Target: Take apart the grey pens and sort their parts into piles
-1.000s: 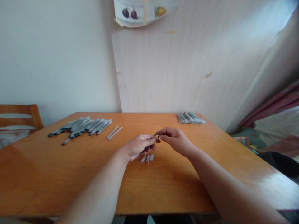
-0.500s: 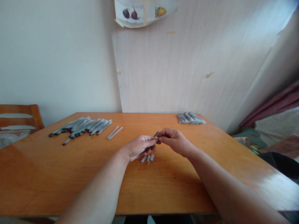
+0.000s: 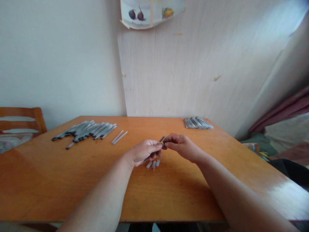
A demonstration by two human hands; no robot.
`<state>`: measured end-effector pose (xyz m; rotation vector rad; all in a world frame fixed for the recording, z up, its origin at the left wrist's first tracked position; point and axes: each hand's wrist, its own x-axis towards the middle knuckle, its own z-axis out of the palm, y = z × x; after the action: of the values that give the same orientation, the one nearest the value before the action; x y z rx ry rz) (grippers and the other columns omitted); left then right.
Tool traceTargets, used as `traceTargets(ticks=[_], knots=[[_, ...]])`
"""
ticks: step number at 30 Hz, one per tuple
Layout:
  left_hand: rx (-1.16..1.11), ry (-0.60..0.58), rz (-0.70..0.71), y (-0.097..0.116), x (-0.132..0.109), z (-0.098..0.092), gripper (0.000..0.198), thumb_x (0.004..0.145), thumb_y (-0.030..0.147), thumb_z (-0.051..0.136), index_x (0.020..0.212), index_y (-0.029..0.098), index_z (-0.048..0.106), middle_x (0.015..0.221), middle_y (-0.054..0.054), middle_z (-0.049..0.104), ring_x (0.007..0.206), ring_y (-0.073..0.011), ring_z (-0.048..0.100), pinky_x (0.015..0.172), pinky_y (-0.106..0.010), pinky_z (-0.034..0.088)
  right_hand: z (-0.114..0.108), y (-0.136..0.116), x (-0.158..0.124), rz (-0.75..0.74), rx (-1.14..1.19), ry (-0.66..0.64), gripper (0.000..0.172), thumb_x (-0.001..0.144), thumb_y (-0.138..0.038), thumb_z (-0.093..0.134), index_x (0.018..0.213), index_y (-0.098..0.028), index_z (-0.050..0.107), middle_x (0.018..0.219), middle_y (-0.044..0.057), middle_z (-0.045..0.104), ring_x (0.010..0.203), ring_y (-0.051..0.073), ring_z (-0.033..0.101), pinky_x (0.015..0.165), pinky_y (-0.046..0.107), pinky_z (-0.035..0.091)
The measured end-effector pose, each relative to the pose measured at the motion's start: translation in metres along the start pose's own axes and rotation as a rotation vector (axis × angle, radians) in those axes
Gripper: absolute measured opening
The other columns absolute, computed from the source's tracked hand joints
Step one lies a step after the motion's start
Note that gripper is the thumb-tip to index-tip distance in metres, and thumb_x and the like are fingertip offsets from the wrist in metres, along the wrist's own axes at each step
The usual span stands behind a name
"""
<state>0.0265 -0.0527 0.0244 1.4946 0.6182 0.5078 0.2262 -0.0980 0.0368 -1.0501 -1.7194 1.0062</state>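
Left hand (image 3: 145, 151) and right hand (image 3: 181, 146) pinch a slim grey plastic pen (image 3: 162, 139); a loosened pinch could drop it.

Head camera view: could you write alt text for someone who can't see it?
The left hand and right hand pinch a thin grey stick between them over an orange wooden table. Short grey pieces lie by the left hand; a pile of grey sticks lies far left, a smaller bundle far right.
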Motion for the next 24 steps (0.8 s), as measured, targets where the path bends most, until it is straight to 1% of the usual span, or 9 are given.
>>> traceTargets(ticks=[6, 13, 15, 19, 22, 24], knots=[[0.018, -0.023, 0.003, -0.0005, -0.0003, 0.0005, 0.034, 0.085, 0.044, 0.057, 0.089, 0.011, 0.063, 0.068, -0.003, 0.059, 0.050, -0.0061, 0.045, 0.044, -0.020, 0.028, -0.0033, -0.0016, -0.0012, -0.005, -0.156, 0.006, 0.016, 0.082, -0.031, 0.060, 0.084, -0.017, 0.067, 0.081, 0.004, 0.068, 0.074, 0.014, 0.057, 0.069, 0.027, 0.043], [0.063, -0.059, -0.009, 0.0006, -0.0019, 0.0004, 0.035, 0.086, 0.044, 0.057, 0.095, 0.010, 0.064, 0.066, -0.002, 0.059, 0.048, -0.0056, 0.043, 0.044, -0.019, 0.029, -0.0054, -0.0062, -0.0045, -0.004, -0.216, -0.049, 0.019, 0.084, -0.036, 0.058, 0.079, -0.019, 0.065, 0.076, 0.002, 0.064, 0.065, 0.012, 0.049, 0.061, 0.026, 0.038], [0.076, -0.064, -0.008, 0.0019, -0.0029, 0.0016, 0.037, 0.085, 0.044, 0.057, 0.097, 0.010, 0.065, 0.066, -0.002, 0.059, 0.049, -0.0056, 0.043, 0.045, -0.019, 0.029, -0.0049, -0.0068, -0.0048, -0.002, -0.239, -0.065, 0.023, 0.086, -0.039, 0.056, 0.076, -0.019, 0.063, 0.074, 0.001, 0.062, 0.063, 0.011, 0.047, 0.059, 0.025, 0.037], [0.088, -0.073, -0.020, 0.0034, -0.0040, 0.0041, 0.039, 0.084, 0.047, 0.059, 0.096, 0.011, 0.064, 0.066, -0.001, 0.059, 0.049, -0.0052, 0.043, 0.045, -0.019, 0.029, -0.0019, -0.0065, -0.0039, -0.020, -0.246, -0.095, 0.036, 0.090, -0.046, 0.048, 0.070, -0.018, 0.058, 0.070, 0.001, 0.058, 0.064, 0.011, 0.048, 0.060, 0.025, 0.039], [0.094, -0.068, 0.002, 0.0026, -0.0029, 0.0042, 0.039, 0.084, 0.049, 0.058, 0.092, 0.011, 0.064, 0.066, -0.002, 0.059, 0.048, -0.0054, 0.044, 0.045, -0.019, 0.030, -0.0006, -0.0046, -0.0029, -0.019, -0.289, -0.110, 0.045, 0.093, -0.051, 0.040, 0.070, -0.017, 0.058, 0.067, 0.002, 0.056, 0.061, 0.011, 0.048, 0.057, 0.025, 0.038], [0.093, -0.057, 0.022, 0.0018, -0.0018, 0.0037, 0.038, 0.085, 0.049, 0.057, 0.087, 0.011, 0.063, 0.066, -0.003, 0.060, 0.049, -0.0059, 0.044, 0.045, -0.019, 0.030, -0.0013, -0.0031, -0.0025, -0.017, -0.311, -0.087, 0.048, 0.094, -0.053, 0.037, 0.071, -0.017, 0.058, 0.067, 0.002, 0.056, 0.060, 0.011, 0.048, 0.056, 0.025, 0.039]])
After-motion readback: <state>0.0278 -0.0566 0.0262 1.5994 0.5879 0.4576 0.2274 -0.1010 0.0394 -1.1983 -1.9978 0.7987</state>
